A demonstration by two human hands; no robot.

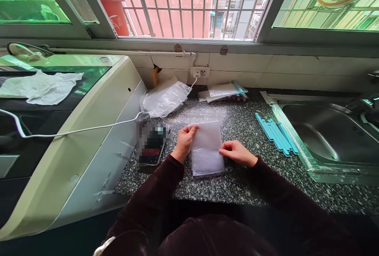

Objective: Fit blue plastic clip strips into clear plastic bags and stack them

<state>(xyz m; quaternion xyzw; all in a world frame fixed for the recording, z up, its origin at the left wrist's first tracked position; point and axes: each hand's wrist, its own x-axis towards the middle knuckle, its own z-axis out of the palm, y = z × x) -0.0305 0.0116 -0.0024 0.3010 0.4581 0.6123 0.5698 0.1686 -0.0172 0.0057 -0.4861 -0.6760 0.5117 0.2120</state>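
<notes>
A stack of clear plastic bags lies in front of me at the counter's middle, its upper part raised toward the window. My left hand pinches the upper left edge of the top bag between thumb and fingers. At the bag's right edge, about halfway down, my right hand is closed in a pinch on the same plastic. How many layers each hand holds I cannot tell. To the left of the bags lies a phone, partly blurred out.
Several light-blue strips lie between the bags and the steel sink. Behind are a pile of loose plastic bags and a smaller stack of bags. A white cable runs from the washing machine toward the wall socket.
</notes>
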